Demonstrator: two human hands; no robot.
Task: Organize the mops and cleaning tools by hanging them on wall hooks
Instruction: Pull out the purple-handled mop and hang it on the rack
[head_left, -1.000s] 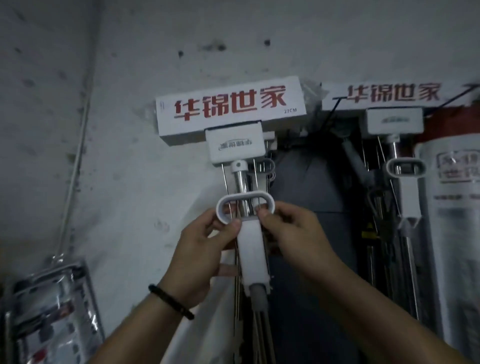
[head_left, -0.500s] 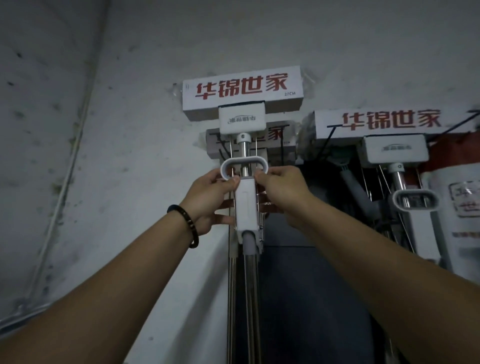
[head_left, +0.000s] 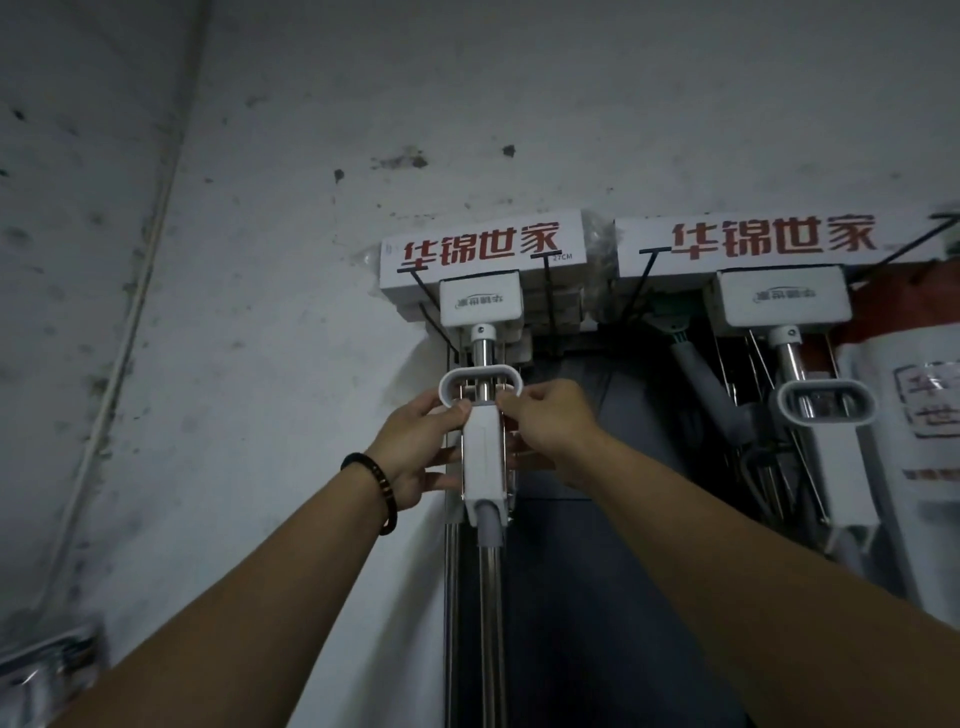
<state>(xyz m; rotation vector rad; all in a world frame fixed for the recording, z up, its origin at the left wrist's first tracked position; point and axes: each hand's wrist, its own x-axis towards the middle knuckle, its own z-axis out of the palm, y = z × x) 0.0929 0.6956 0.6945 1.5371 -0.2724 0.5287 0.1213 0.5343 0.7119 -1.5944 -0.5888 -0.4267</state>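
Both forearms reach up and forward, with a black bead bracelet (head_left: 383, 486) on the left wrist. The left hand (head_left: 415, 447) and the right hand (head_left: 550, 423), thumbs in front, pinch the white plastic loop-topped slider (head_left: 483, 452) of a steel-shafted sponge mop (head_left: 480, 249). Its white, red-lettered head sits high against the stained grey wall (head_left: 311, 156), just beside a matching second mop (head_left: 779, 249).

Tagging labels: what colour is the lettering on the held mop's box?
Red lettering on the held mop's white box; head view.

Two mops: left mop (head_left: 483, 462), right mop (head_left: 784, 301). Two hands: left hand (head_left: 415, 452), right hand (head_left: 553, 421). One bracelet (head_left: 383, 486).
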